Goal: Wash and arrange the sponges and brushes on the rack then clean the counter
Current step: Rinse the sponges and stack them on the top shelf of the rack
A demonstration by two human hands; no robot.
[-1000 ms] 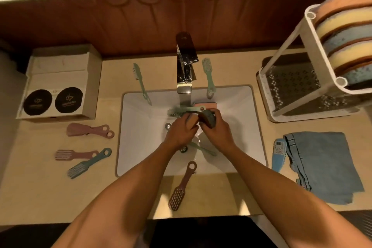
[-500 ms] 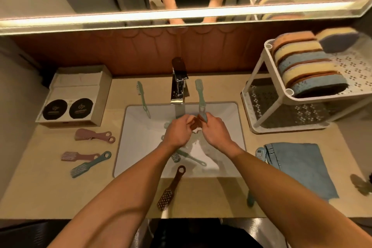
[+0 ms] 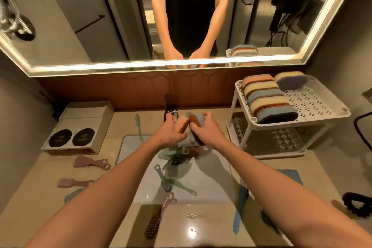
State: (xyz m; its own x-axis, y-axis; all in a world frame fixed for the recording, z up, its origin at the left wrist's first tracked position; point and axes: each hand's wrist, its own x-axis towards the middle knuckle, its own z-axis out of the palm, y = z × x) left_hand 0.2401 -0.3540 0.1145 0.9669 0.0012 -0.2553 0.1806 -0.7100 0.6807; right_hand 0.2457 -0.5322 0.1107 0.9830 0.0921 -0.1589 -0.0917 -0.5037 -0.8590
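Note:
Above the white sink [image 3: 213,179], just under the faucet [image 3: 170,109], both hands hold sponges. My left hand [image 3: 171,134] grips an orange sponge [image 3: 182,125]. My right hand [image 3: 209,130] grips a blue sponge with a brown scrub side [image 3: 198,121]. The two sponges touch. Two brushes [image 3: 164,179] lie in the basin. A pink brush [image 3: 159,215] rests over the sink's front edge, and a blue brush [image 3: 240,207] lies by its right edge. The white rack [image 3: 314,110] at the right carries several sponges [image 3: 267,98] on its top shelf.
Pink brushes [image 3: 91,162] lie on the counter at the left, near a cardboard box [image 3: 80,127]. A green brush [image 3: 138,126] lies behind the sink. A blue cloth [image 3: 291,176] shows beyond my right forearm. A black coiled object [image 3: 355,204] sits at the far right. A mirror hangs above.
The view has tilted up, showing more mirror. Both hands have risen from the basin toward the faucet, and two sponges now show between them.

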